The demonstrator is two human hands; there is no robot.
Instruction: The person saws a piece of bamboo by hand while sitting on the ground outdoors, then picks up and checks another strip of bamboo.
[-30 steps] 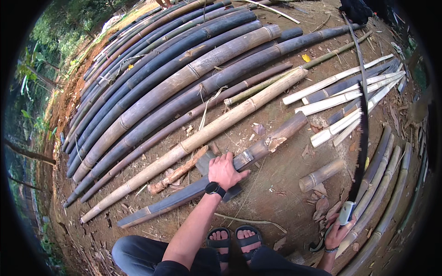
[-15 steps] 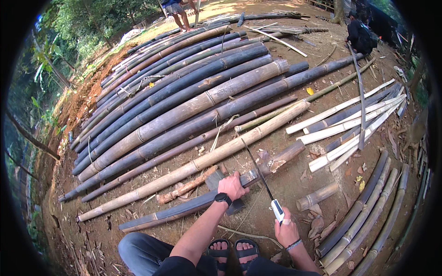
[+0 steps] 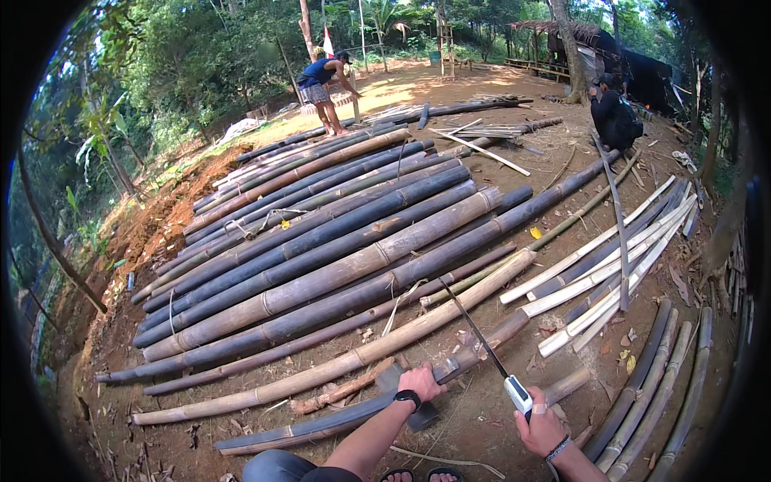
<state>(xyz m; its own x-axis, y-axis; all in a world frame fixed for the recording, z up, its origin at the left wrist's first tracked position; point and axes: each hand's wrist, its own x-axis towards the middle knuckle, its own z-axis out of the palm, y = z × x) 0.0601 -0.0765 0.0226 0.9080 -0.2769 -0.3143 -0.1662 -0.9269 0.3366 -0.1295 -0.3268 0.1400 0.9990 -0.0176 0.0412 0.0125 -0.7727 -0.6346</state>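
Note:
My left hand [image 3: 422, 381] is closed around a dark bamboo pole [image 3: 345, 419] lying on the ground in front of me. A dark block [image 3: 423, 416] sits crosswise under the pole beside this hand. In my right hand [image 3: 542, 430] is a handsaw [image 3: 518, 394], gripped by its white and black handle. Its thin dark blade points away and to the left, crossing over the pole to the right of my left hand; whether the teeth touch the bamboo I cannot tell. Just right of the saw handle lies a short bamboo piece [image 3: 567, 384], partly hidden by my hand.
Long bamboo poles [image 3: 321, 265] lie side by side beyond the pole. Pale split strips [image 3: 594, 289] and curved bamboo halves [image 3: 642, 386] are on the right. One person [image 3: 321, 84] bends at the far left; another [image 3: 617, 120] crouches at the far right. Trees and a shelter stand behind.
The view has tilted up, showing more background. The saw in my right hand has shifted right along the pole, farther from my left hand, which keeps its grip.

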